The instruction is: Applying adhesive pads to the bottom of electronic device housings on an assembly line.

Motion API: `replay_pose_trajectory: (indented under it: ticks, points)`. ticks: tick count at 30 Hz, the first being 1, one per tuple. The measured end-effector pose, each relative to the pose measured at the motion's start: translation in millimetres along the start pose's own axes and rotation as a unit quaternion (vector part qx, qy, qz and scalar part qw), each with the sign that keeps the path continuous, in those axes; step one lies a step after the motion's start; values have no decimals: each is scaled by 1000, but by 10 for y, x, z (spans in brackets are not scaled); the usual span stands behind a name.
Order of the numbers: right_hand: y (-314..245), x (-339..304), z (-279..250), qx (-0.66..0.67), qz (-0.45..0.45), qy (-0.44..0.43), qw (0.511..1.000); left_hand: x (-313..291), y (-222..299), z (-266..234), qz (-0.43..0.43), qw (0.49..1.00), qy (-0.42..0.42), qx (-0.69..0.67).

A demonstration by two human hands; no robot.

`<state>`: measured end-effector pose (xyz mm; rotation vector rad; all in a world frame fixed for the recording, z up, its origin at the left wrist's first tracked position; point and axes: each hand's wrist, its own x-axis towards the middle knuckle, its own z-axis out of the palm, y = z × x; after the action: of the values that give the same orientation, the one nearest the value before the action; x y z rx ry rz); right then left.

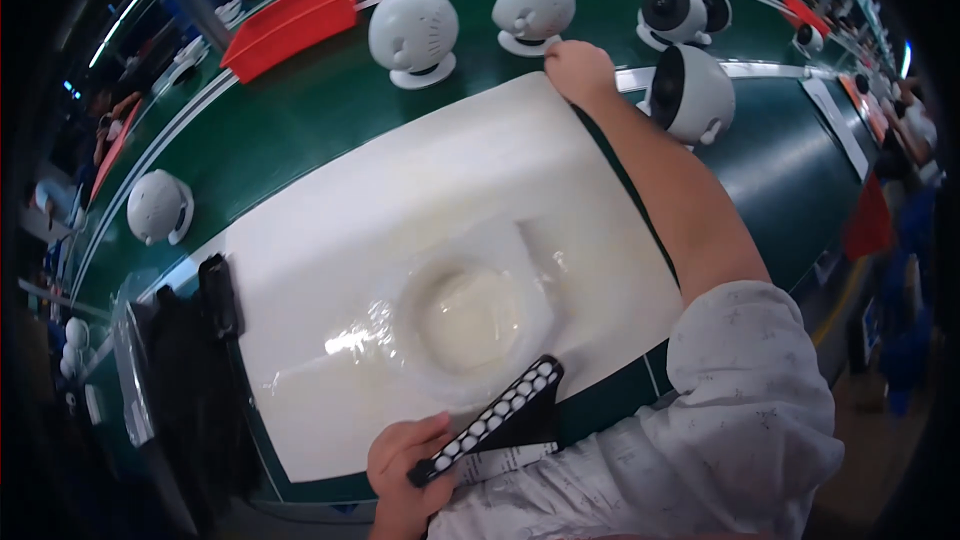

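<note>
My left hand (405,465) is at the near edge of the white mat, fingers closed around the lower end of a black strip (495,415) with a row of white round discs. Beside the strip, a white printed paper (503,462) and a dark flap show against my shirt. My right hand (583,73) reaches far forward to the mat's far right corner, fingers curled beside the base of a white round camera-like device (535,8). Whatever those fingers hold is hidden. Between my hands, a translucent white foam-like tray (535,290) with a round hollow lies on the white mat (340,240).
More white round devices stand on the green bench: one (413,35) at the back, one (160,207) at left, dark-faced ones (690,95) by my right forearm. A red bin (292,28) stands at back left. Black bags (195,380) lie left. Other people work beyond the bench.
</note>
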<state>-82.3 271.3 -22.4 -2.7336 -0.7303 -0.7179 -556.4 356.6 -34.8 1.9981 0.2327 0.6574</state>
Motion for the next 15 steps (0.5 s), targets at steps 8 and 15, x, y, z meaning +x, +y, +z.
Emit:
replay_pose_trajectory:
  ticks: [8, 15]
  points:
    - [1481, 187, 80, -1, 279, -69, 958, 12, -61, -19, -63, 994, 77, -48]
    - [1712, 213, 91, -60, 210, 25, 976, 27, -86, -27, -49, 996, 63, -28]
